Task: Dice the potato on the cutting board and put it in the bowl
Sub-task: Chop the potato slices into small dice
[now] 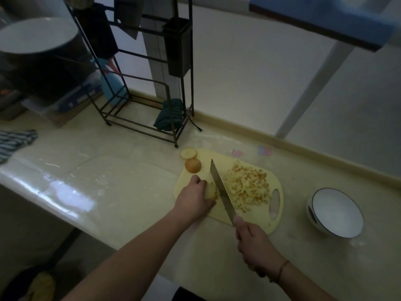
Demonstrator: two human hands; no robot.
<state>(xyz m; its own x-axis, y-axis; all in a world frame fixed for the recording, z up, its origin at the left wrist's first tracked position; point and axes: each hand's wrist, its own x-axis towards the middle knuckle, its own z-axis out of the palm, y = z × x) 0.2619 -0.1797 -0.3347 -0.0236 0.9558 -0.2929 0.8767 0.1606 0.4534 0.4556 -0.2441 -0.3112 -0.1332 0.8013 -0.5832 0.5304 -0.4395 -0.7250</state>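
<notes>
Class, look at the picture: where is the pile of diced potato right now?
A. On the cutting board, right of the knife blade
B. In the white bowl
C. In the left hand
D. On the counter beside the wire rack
A: the diced potato lies on the cutting board, right of the knife; the bowl holds none.

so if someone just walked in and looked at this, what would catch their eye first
Most likely the long knife, gripped by the right hand, its blade angled across the pale cutting board beside the potato piece that the left hand holds down. Next, the heap of diced potato on the board's right half, and the empty white bowl on the counter to its right.
</notes>
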